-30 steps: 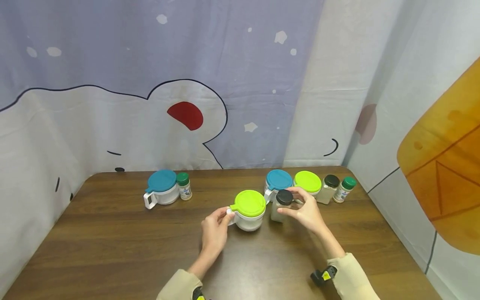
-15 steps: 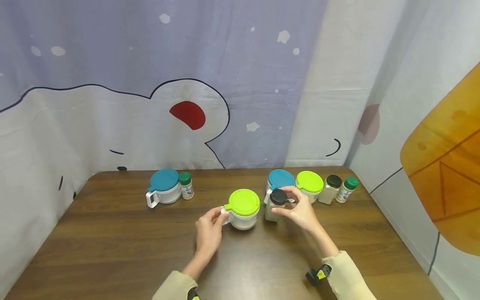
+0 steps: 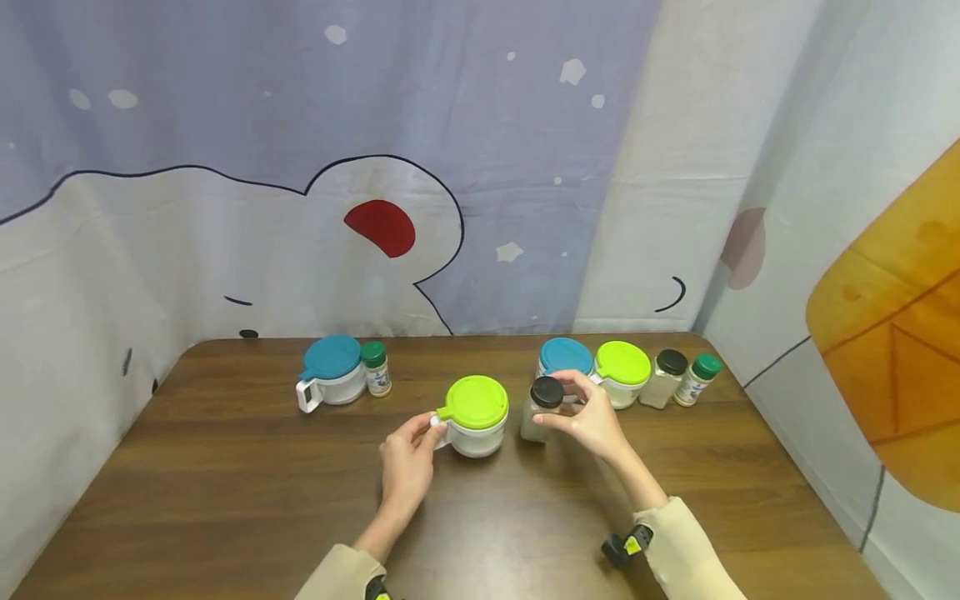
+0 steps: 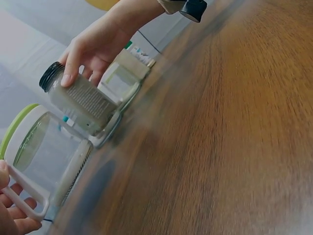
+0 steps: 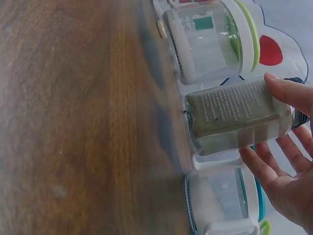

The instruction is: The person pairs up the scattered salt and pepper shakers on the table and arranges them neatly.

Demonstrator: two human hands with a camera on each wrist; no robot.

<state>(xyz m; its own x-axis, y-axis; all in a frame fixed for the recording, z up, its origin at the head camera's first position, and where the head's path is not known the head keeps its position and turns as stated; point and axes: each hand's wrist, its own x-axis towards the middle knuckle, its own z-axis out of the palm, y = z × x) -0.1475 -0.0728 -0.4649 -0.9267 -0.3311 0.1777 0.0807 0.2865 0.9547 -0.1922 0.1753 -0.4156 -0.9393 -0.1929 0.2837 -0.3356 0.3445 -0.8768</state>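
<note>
My left hand [image 3: 407, 468] pinches the white handle of a clear seasoning jar with a lime-green lid [image 3: 477, 403], near the middle of the table. Just to its right, my right hand [image 3: 592, 419] grips a square glass spice bottle with a black cap [image 3: 542, 408], thumb on one side and fingers on the other. The right wrist view shows printed text on the bottle [image 5: 237, 115] and greyish contents. Both held things are nearly upright and close to the tabletop; whether their bases touch it I cannot tell.
At the back left stand a blue-lidded jar [image 3: 332, 371] and a green-capped shaker [image 3: 377, 369]. Behind my right hand are another blue-lidded jar [image 3: 566, 357], a lime-lidded jar [image 3: 623, 372], a black-capped bottle [image 3: 663, 379] and a green-capped shaker [image 3: 697, 380]. A printed curtain [image 3: 517, 167] hangs behind.
Both hands have moved left together, carrying the lime-lidded jar and the black-capped bottle away from the right-hand group. The view has shifted slightly; the other containers stay put.
</note>
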